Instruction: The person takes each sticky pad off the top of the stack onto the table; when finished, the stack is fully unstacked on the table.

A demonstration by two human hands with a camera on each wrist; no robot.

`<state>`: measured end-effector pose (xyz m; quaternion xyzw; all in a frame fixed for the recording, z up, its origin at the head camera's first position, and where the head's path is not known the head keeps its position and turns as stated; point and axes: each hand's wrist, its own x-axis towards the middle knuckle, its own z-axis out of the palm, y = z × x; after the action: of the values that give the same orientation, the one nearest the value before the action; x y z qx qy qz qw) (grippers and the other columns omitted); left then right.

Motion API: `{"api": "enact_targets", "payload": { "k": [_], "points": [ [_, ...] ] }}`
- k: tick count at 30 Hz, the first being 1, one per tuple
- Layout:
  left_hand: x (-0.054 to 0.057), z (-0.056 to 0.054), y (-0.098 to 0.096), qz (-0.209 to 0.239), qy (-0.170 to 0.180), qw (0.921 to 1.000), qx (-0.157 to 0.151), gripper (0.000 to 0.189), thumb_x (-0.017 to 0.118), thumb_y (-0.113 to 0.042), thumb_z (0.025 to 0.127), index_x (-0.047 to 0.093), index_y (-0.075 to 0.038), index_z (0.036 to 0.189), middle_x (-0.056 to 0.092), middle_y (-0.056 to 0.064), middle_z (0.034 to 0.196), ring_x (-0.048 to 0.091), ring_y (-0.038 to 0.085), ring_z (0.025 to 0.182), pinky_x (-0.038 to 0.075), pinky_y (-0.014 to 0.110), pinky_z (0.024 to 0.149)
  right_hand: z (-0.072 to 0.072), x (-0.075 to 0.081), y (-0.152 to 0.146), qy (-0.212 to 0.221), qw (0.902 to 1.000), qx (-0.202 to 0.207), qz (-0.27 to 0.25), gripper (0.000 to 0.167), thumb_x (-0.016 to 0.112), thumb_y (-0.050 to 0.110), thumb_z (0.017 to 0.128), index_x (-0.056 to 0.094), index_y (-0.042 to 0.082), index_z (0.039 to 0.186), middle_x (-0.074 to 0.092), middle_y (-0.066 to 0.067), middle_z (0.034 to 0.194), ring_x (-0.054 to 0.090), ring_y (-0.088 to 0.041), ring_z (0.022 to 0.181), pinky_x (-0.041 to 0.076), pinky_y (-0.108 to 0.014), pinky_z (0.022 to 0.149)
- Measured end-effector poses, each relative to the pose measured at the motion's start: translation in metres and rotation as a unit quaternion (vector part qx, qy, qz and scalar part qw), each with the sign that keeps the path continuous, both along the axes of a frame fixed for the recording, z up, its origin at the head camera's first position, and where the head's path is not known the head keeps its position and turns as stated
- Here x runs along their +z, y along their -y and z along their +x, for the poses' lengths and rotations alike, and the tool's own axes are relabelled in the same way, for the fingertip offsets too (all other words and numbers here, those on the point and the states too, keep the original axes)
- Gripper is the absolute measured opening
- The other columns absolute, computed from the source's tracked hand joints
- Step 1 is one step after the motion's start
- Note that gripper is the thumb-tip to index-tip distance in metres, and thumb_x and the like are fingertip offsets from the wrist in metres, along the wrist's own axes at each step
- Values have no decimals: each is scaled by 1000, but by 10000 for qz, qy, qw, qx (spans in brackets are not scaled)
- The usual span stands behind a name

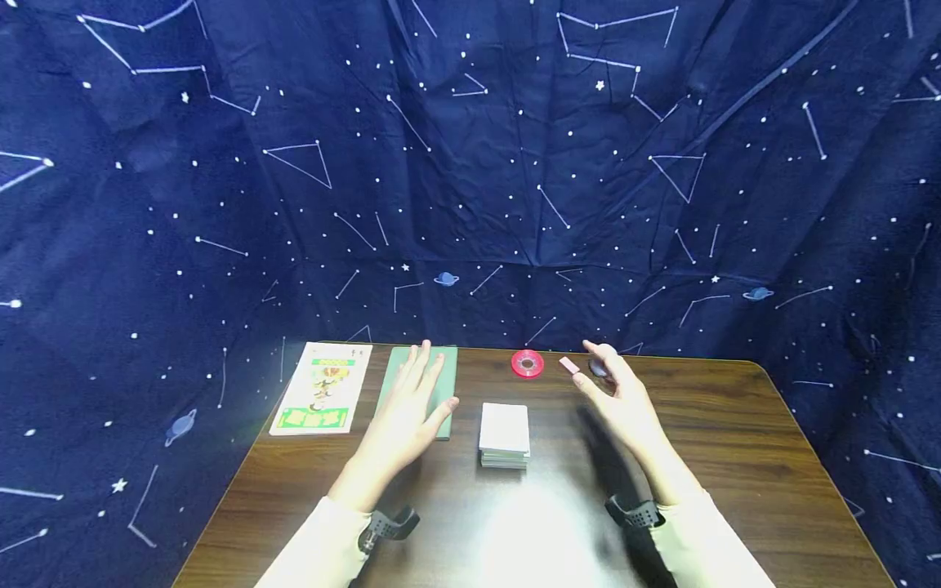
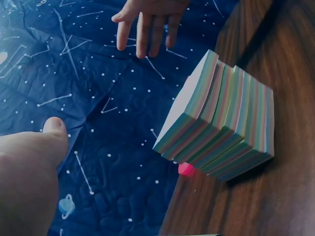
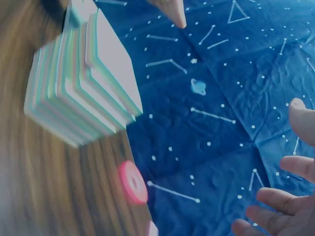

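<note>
One stack of paper pads (image 1: 504, 435) stands on the counter (image 1: 742, 457), near the middle and between the two hands. It is squared but slightly uneven, with several layers jutting past one another; the exact number of pads cannot be made out. Its top is plain white, and its sides show thin stripes of green, pink, yellow and white.

The left hand (image 1: 408, 412) is left of the stack, fingers straight and holding nothing, across the view of one green booklet (image 1: 449, 380). The right hand (image 1: 617, 402) is on the right, released, thumb and fingers spread, with nothing in its grasp. Just beside its fingers lie one small pink block (image 1: 569, 365) and one dark rounded object (image 1: 597, 367), partly hidden by that hand.

Beyond the stack, toward the far edge, lies one red ring-shaped roll (image 1: 527, 363), left of the pink block. At the far left is one white printed sheet (image 1: 323, 388) with green and yellow bands. Each wrist wears one dark band. Behind everything hangs a dark blue cloth (image 1: 470, 163) patterned with white stars and constellation lines.
</note>
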<state>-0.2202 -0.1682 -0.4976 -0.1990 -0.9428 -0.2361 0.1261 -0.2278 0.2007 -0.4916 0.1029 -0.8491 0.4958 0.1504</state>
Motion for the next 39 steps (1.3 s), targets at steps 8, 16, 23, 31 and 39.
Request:
{"api": "enact_targets", "payload": {
  "k": [8, 16, 23, 31, 39],
  "points": [
    [-16, 10, -10, 641, 293, 9975, -59, 87, 59, -50, 110, 21, -6, 174, 17, 16, 183, 17, 39, 170, 20, 61, 141, 3, -18, 21, 751, 9844, 442, -1532, 47, 68, 19, 109, 57, 11, 154, 66, -16, 147, 66, -10, 124, 58, -13, 97],
    [-63, 23, -39, 2342, 569, 9700, -330, 82, 61, -33, 111, 17, -9, 175, 25, 16, 181, 27, 42, 167, 27, 69, 136, 14, -51, 51, 1500, 9659, 338, -2084, 47, 67, 23, 109, 59, 10, 153, 62, 3, 114, 58, -8, 95, 57, -25, 77],
    [-93, 24, -50, 3403, 892, 9318, -889, 77, 55, -35, 114, 14, -14, 176, 28, 12, 181, 27, 39, 167, 24, 56, 139, 14, -79, 62, 1398, 9488, 760, -2728, 51, 68, 14, 107, 54, 6, 155, 55, 5, 99, 51, -10, 81, 46, -18, 65],
    [-106, 17, -57, 3624, 1689, 9064, -1363, 93, 71, -35, 107, 13, -8, 175, 26, 16, 181, 31, 38, 166, 28, 40, 138, 10, -114, 57, 1537, 9077, 1936, -3392, 58, 59, 5, 110, 40, 4, 164, 52, 5, 109, 49, -7, 83, 46, -14, 64],
    [-100, 19, -60, 3146, 2004, 9245, -790, 100, 90, -19, 91, 31, -6, 171, 45, 21, 170, 52, 40, 153, 45, 47, 131, 10, -120, 57, 1629, 9258, 2199, -2610, 72, 69, 1, 103, 37, 9, 167, 40, -8, 120, 52, -4, 77, 47, -15, 60]
  ]
}}
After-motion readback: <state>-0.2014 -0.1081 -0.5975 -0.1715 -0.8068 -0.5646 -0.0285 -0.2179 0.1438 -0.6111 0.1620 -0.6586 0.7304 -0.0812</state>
